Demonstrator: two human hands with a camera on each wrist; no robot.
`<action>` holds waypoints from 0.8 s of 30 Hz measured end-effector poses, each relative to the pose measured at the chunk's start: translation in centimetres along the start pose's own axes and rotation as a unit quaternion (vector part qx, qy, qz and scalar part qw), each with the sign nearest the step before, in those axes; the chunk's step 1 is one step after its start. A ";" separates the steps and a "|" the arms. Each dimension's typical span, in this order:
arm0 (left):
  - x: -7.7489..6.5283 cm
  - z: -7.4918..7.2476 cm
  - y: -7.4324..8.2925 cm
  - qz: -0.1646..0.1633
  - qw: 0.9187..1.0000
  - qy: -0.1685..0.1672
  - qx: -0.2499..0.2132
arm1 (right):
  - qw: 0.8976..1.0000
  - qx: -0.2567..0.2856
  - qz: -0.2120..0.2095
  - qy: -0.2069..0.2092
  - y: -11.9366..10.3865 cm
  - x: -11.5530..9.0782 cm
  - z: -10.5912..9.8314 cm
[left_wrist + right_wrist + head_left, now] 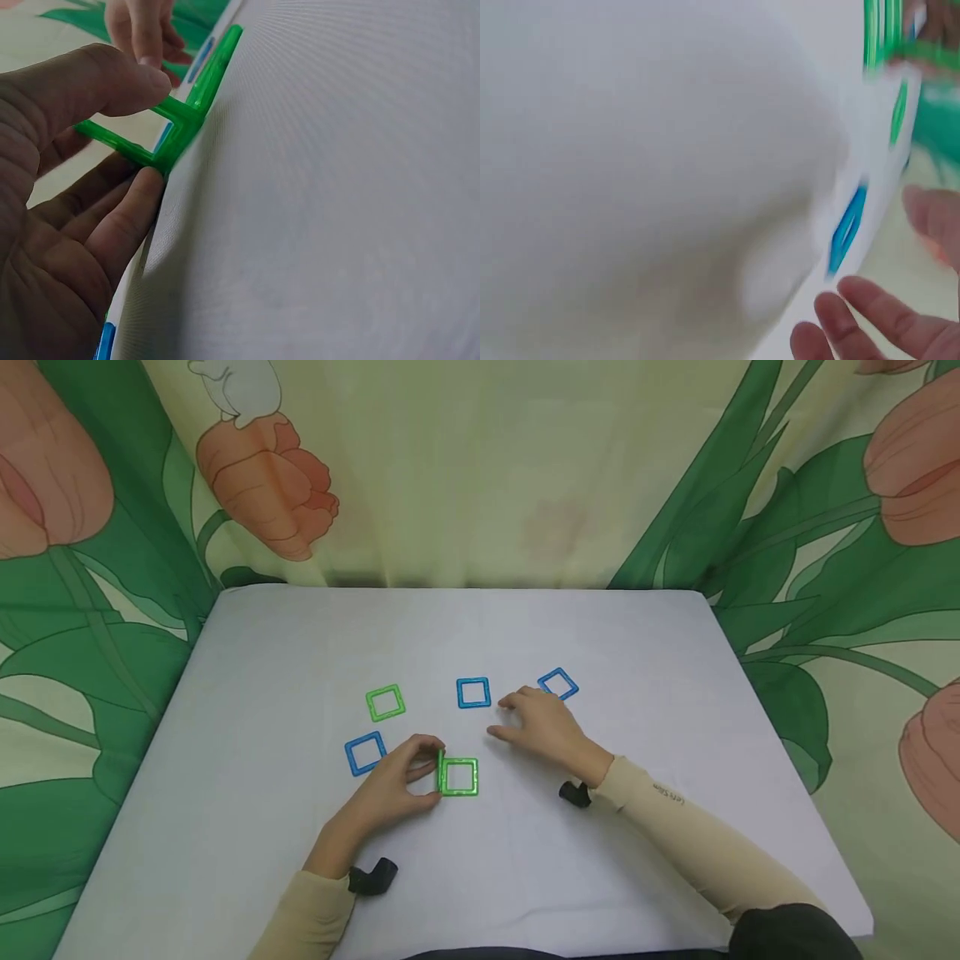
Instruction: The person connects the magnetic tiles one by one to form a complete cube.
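My left hand pinches an upright green square magnetic tile between thumb and fingers. This tile stands along the left edge of a flat green square magnetic tile, and the two form a corner in the left wrist view. My right hand holds nothing; its fingers are spread and loosely bent over the table. Just left of its fingertips lies a blue square tile. Another blue tile lies beyond the right hand, which partly covers it.
On the white-covered table, a green tile lies at the upper left. Below it, a blue tile lies behind my left hand. A tulip-patterned curtain hangs at the table's far edge.
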State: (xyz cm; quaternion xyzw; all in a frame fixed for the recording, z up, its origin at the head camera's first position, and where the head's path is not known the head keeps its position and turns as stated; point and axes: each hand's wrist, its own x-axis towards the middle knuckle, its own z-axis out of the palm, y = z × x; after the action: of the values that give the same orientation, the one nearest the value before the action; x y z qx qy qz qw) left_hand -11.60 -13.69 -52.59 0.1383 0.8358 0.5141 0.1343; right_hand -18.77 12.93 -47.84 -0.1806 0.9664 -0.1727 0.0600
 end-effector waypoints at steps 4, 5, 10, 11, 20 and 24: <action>-0.4 0.0 -0.3 -0.017 1.000 0.004 -0.005 | 0.998 0.002 0.061 0.022 2.5 1.5 -1.3; -0.5 0.1 -0.3 -0.018 1.000 0.006 -0.006 | 0.997 -0.001 0.074 0.027 3.1 1.8 -1.5; -0.6 0.3 -0.5 -0.020 1.000 0.015 -0.010 | 0.991 -0.026 0.123 0.041 5.8 2.1 -1.8; -0.6 0.3 -0.5 -0.021 1.000 0.016 -0.011 | 0.990 -0.029 0.130 0.041 6.3 2.1 -1.8; -0.4 0.2 -0.3 -0.021 1.000 0.019 -0.012 | 0.989 0.006 0.140 0.047 7.7 1.8 -1.5; -0.2 0.2 -0.1 -0.016 1.000 0.015 -0.013 | 0.989 0.016 0.138 0.055 8.1 1.9 -1.6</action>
State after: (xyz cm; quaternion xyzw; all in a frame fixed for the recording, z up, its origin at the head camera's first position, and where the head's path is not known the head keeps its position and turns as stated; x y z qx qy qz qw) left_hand -11.35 -13.67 -52.72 0.1155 0.8331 0.5247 0.1314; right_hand -23.50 19.81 -49.33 -0.0351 0.9810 -0.1881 0.0329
